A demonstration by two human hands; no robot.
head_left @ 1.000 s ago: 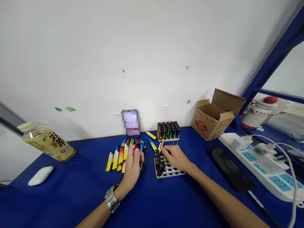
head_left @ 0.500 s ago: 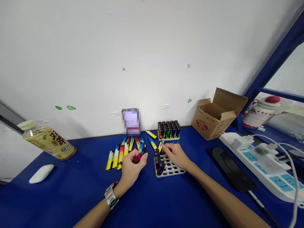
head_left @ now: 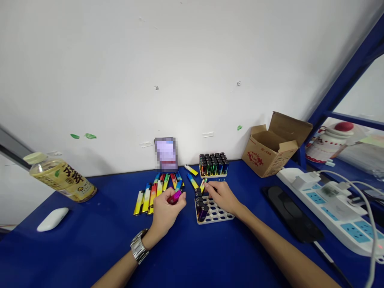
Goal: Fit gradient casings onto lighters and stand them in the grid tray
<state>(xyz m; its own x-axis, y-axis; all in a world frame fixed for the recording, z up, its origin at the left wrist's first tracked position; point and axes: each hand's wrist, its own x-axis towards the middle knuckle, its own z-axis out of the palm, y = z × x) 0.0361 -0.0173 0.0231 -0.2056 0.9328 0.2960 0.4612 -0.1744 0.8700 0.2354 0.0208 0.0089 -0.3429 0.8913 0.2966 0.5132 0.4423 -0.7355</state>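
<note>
My left hand point(head_left: 168, 208) is closed around a shiny magenta lighter point(head_left: 175, 197), whose end sticks out past the thumb. It hovers between loose lighters and a white tray with holes point(head_left: 219, 216). At the tray's back left edge, my right hand point(head_left: 220, 194) pinches a shiny multicoloured lighter point(head_left: 203, 185); its lower part is partly hidden. Several dark lighters with black ends point(head_left: 203, 213) stand upright along the tray's left side. The loose red, yellow, blue and white lighters point(head_left: 146, 199) lie beyond and left of my left hand.
Behind stands a second tray full of upright lighters point(head_left: 213, 165). A phone with a blurred screen point(head_left: 166, 154) leans on the wall. An open carton point(head_left: 264, 154), a black phone point(head_left: 292, 214) and a power strip point(head_left: 330, 212) are at right. A drink bottle point(head_left: 64, 178) and white mouse point(head_left: 53, 219) are left.
My left hand has turned slightly and drawn a little to the left, so more of the magenta lighter shows. My right hand has stayed nearly still.
</note>
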